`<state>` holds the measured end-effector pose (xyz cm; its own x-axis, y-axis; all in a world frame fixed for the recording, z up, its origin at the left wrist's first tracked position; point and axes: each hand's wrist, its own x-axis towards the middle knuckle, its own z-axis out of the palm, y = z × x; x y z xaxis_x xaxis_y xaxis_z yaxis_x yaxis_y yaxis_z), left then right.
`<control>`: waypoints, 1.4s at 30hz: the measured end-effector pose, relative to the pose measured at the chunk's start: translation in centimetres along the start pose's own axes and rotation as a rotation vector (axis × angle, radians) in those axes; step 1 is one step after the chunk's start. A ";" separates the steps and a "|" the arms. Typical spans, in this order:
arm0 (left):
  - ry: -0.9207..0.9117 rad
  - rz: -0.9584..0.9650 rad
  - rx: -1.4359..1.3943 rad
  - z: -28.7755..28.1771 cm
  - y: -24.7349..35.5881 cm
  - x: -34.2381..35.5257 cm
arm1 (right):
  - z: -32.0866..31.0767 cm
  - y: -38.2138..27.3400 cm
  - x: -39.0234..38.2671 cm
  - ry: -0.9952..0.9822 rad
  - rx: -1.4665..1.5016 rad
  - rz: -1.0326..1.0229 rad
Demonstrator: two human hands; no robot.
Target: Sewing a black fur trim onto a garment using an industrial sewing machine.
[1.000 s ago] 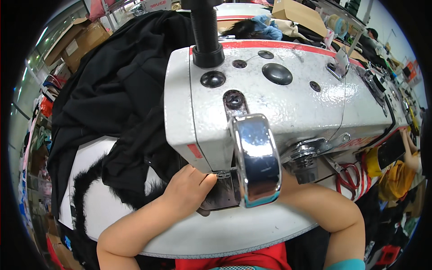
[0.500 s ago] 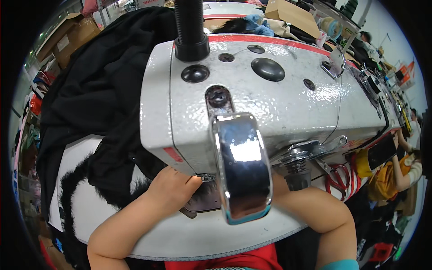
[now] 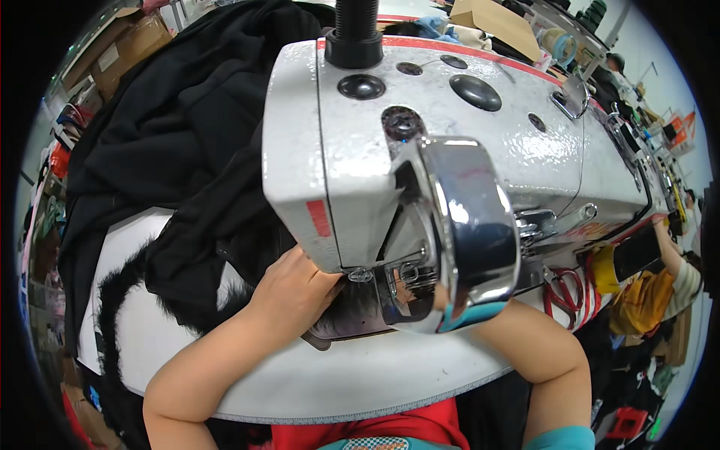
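Note:
My left hand [image 3: 294, 289] is at the front left of a white sewing machine [image 3: 457, 172], its fingers bent and close together on black fabric [image 3: 251, 244] beside the needle area. The machine head covers part of those fingers. From the lower right my right forearm [image 3: 536, 341] reaches behind the chrome cover [image 3: 476, 217], which hides the right hand. A mass of black cloth [image 3: 172, 112] spreads over the left and far side of the table. Black fluffy trim [image 3: 112, 319] curves along its near left.
The white tabletop [image 3: 375, 375] has a rounded front edge with a measuring strip. Red-handled scissors [image 3: 566, 292] lie right of the machine. Farther right, a person in a mustard garment [image 3: 645, 300] sits at work. An open cardboard box [image 3: 495, 26] stands behind.
The view has shifted, so the machine appears higher and farther right, with more of its needle area showing. My left hand stays by the needle area on the black fabric.

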<state>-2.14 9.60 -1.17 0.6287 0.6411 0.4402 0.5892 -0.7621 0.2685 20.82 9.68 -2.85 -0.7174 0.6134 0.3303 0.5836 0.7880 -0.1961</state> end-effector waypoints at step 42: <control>-0.077 0.162 0.267 0.0 -0.6 -0.1 | 3.9 1.2 -0.3 -0.123 -0.154 0.010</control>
<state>-2.60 9.97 -1.36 0.7558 0.5259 0.3901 0.5841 -0.8108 -0.0387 20.23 10.61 -6.78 -0.7472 0.6300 0.2115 0.6352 0.7706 -0.0515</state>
